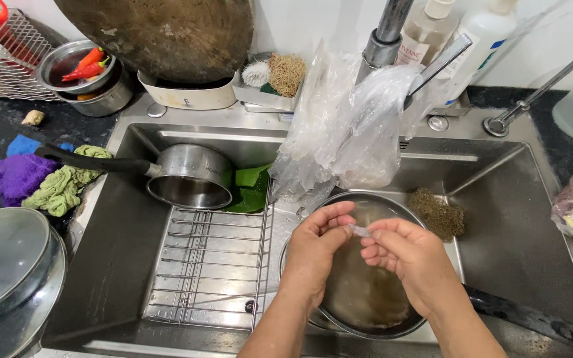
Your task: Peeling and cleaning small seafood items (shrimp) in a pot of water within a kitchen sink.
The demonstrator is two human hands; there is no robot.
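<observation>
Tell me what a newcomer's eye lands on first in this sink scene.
First, the left hand and right hand meeting over a water-filled pan in the steel sink, pinching a small pale scrap between them. Next, the crumpled clear plastic bag draped over the tap just behind. At far left, red chillies glow in a steel bowl on the counter.

L hand (314,242) & R hand (411,255) pinch small clear scrap (359,230) over pan (366,292) in sink (499,192).
</observation>
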